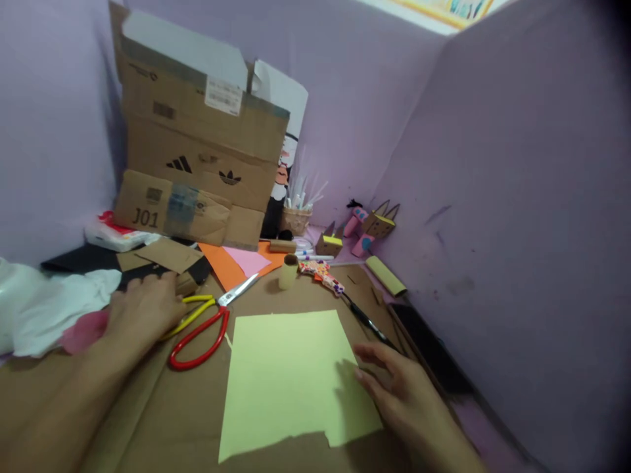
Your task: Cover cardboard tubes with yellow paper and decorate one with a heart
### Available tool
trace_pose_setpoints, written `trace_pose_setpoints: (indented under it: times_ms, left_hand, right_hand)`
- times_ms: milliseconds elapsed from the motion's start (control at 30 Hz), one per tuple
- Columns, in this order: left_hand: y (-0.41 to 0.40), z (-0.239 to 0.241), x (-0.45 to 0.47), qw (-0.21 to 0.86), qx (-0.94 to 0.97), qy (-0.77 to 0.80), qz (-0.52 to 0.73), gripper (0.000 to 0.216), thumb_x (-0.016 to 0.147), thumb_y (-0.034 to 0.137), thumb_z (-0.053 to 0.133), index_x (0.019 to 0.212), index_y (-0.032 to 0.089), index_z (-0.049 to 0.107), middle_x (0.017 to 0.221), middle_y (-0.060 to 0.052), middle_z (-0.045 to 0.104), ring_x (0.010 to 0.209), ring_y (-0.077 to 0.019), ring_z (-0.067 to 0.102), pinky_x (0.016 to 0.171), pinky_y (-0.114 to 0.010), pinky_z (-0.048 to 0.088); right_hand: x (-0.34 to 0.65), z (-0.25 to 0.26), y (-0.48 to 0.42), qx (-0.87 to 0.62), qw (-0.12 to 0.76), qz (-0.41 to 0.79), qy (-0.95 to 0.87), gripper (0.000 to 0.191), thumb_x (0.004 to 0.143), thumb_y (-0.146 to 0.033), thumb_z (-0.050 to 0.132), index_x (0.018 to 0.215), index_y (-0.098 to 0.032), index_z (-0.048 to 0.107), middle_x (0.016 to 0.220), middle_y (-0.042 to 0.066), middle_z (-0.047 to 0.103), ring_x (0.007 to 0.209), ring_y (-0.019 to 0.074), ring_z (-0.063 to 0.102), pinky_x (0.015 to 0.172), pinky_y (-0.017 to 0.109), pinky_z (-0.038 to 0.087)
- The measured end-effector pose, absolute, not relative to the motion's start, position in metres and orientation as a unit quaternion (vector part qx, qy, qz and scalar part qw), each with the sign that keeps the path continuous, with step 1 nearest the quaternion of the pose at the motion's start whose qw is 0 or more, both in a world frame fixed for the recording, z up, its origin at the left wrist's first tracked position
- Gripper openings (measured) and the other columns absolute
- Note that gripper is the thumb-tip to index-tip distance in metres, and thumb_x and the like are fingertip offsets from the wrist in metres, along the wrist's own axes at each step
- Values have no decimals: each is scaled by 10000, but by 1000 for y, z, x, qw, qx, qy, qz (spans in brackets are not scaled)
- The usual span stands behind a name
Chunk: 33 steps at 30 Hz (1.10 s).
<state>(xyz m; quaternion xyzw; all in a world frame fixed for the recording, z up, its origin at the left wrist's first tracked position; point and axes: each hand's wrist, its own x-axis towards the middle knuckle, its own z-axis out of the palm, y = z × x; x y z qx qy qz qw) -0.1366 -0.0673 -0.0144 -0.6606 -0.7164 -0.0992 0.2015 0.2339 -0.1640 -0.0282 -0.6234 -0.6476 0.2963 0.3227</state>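
On the left, my left hand (145,305) reaches forward with its fingers curled down around what looks like a brown cardboard tube (186,284), mostly hidden by the hand. Beside it lie scissors (224,303) with one red and one yellow handle, blades slightly apart. A pale yellow sheet of paper (290,374) lies flat in front of me, its near edge cut unevenly. My right hand (399,387) is at the sheet's right edge, fingers apart and holding nothing, its shadow falling on the paper. A short yellow-covered tube (288,272) stands upright beyond the sheet.
Folded cardboard boxes (197,151) lean on the back wall. Orange paper (217,263), a black pen (367,316) and a decorated strip (323,274) lie around the sheet. A yellow roll (386,276) and cardboard animal figures (377,225) are along the right wall. White plastic (59,302) lies left.
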Motion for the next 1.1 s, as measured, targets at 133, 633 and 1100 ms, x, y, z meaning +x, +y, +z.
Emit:
trace_pose_setpoints:
  times_ms: [133, 633, 1100]
  left_hand:
    - [-67, -5, -133, 181, -657, -723, -114, 387, 743, 357, 359, 927, 90, 570, 796, -94, 577, 769, -308, 624, 478, -320, 378]
    - [-134, -2, -11, -258, -818, -464, -222, 283, 764, 314, 546, 1039, 245, 534, 1020, -10, 631, 931, -207, 590, 778, -290, 486]
    - [-180, -34, 41, -177, -854, -425, -242, 215, 802, 203, 478, 1012, 243, 459, 912, -34, 608, 821, -205, 585, 695, -353, 498]
  right_hand:
    - [251, -42, -190, -669, 285, 291, -621, 344, 748, -296, 552, 1067, -167, 567, 1068, 122, 648, 977, 241, 617, 876, 400, 472]
    - [205, -29, -205, -684, 225, 223, -657, 348, 731, -189, 586, 1080, -188, 589, 771, 30, 661, 725, 214, 608, 638, 318, 434]
    - [235, -44, -226, -577, 431, 269, -640, 145, 831, -127, 486, 887, -204, 595, 868, 34, 634, 830, 165, 590, 722, 262, 455]
